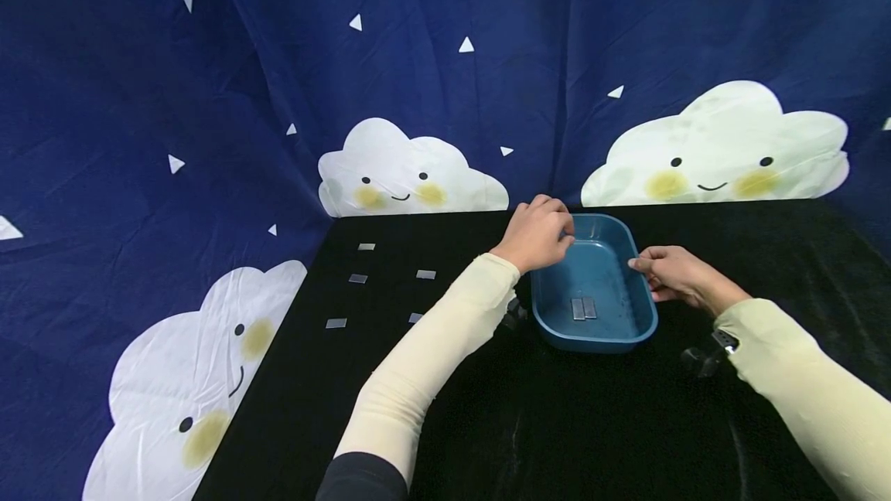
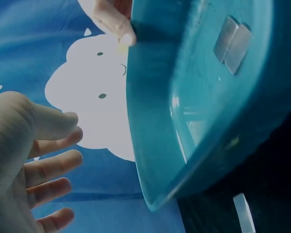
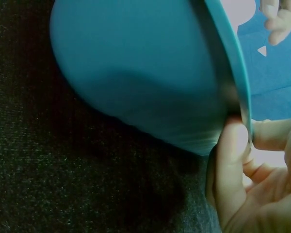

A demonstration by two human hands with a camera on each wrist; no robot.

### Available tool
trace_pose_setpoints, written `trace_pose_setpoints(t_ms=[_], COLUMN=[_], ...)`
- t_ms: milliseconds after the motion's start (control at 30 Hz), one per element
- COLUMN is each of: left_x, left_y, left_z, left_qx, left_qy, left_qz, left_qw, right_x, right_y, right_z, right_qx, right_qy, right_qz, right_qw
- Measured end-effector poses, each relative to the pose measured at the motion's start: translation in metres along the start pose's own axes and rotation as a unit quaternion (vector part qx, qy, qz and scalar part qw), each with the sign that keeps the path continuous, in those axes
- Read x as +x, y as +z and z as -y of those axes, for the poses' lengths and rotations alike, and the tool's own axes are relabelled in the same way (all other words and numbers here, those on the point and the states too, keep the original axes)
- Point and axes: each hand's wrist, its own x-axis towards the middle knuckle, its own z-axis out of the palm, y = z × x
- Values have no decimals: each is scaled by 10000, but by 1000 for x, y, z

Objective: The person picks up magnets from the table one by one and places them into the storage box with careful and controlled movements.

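**Blue tub steadied; two metal pieces inside, five on the cloth**

- Backdrop [image 1: 104,99]: navy fabric printed with smiling clouds, hung behind and to the left of the table.
- Black cloth [image 1: 557,424] covers the tabletop.
- Blue plastic tub [image 1: 629,327]: sits at centre, slightly right, long axis running away from the person.
- Right hand [image 1: 671,273]: pinches the tub's right rim, thumb outside the wall and fingers over the edge, as the right wrist view shows.
- Left hand [image 1: 536,232]: over the tub's far-left corner. In the left wrist view its fingers [image 2: 53,167] are loosely spread and carry nothing.
- Two small metal plates [image 1: 583,308] lie touching, side by side, on the tub floor near its front end.
- Five loose metal plates [image 1: 357,278] are scattered on the cloth left of the tub, well apart from each other.

Judgement: collecting step partway along. The next move likely calls for the left hand to reach left for a loose plate; thin flat pieces need a fingertip pinch.
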Motion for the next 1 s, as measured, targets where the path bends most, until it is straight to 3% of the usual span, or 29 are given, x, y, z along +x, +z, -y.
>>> trace_pose_setpoints(t_ms=[1000], left_x=[-18], left_y=[1], left_z=[37], left_qx=[79], left_qy=[-285], left_qz=[-16], left_qw=[9996], right_x=[-1], right_y=[0], right_z=[1], right_qx=[-7], right_qy=[0], right_qz=[54], right_qw=[10000])
